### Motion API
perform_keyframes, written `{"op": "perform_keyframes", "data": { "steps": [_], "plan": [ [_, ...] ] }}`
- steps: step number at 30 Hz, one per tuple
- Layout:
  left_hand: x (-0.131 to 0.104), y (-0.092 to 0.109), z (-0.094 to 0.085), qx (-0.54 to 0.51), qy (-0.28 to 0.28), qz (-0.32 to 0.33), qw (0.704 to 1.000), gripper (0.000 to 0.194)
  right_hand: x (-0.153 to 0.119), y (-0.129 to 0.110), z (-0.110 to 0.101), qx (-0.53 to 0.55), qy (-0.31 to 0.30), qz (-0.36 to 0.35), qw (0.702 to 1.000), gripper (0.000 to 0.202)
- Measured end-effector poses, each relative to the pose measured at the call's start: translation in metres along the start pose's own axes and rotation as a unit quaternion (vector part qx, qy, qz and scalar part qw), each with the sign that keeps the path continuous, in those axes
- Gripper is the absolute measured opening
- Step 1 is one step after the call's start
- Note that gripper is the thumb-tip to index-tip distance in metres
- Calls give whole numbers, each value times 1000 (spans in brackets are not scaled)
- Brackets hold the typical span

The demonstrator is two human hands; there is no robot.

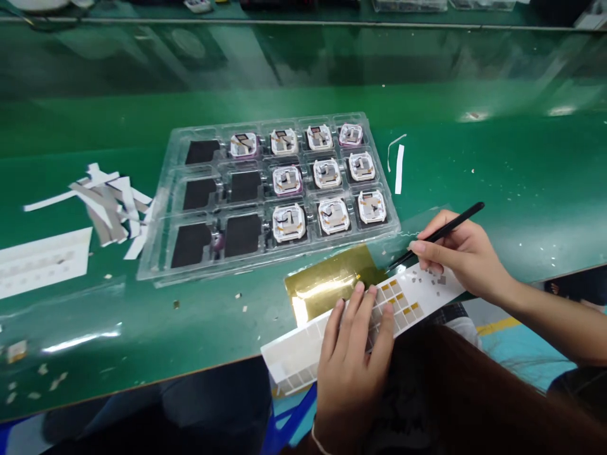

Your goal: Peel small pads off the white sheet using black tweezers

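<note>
Stickers sit in rows on a long white sheet [427,297] that lies slantwise over the near edge of the bench [497,177], part of it hanging past that edge. We see small squares on it, some gold, some grey, and many blank cells toward its lower left end. Touching its far side lies a shiny gold film [327,284].

Our left hand [353,360] lies flat on the sheet, fingers spread a little and pressing it down near the gold squares; it grips nothing. Our right hand [462,253] is closed around black tweezers [439,234], pinched between thumb and fingers like a pen, the tip pointing down to the sheet's far edge beside the film. We cannot tell whether the tip touches a sticker.

Beyond the film, toward the middle of the bench, stands a clear tray [161,234] with three rows of pockets. White square parts [333,215] fill the pockets on its right side; the pockets on its left show only dark inserts. Near the bench's left edge lies a heap of white strips [111,205], with a white paper [42,259] just nearer to us. One more strip [399,169] lies just beside the tray's right far corner
</note>
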State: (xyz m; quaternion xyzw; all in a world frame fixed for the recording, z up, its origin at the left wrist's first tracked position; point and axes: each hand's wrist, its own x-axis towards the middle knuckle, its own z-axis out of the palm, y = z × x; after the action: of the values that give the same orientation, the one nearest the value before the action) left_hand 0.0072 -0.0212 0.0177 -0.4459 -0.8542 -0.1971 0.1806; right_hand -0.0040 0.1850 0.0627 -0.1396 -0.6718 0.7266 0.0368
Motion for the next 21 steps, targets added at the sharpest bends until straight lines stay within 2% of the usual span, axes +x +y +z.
{"op": "perform_keyframes", "data": {
  "steps": [6,21],
  "plan": [
    [-3,-3,0,-13,-6,0,1000,23,4,12,0,-14,20,11,1000,27],
    [-4,-3,2,-33,-5,-13,999,28,7,8,3,-29,9,16,999,25]
  ]
}}
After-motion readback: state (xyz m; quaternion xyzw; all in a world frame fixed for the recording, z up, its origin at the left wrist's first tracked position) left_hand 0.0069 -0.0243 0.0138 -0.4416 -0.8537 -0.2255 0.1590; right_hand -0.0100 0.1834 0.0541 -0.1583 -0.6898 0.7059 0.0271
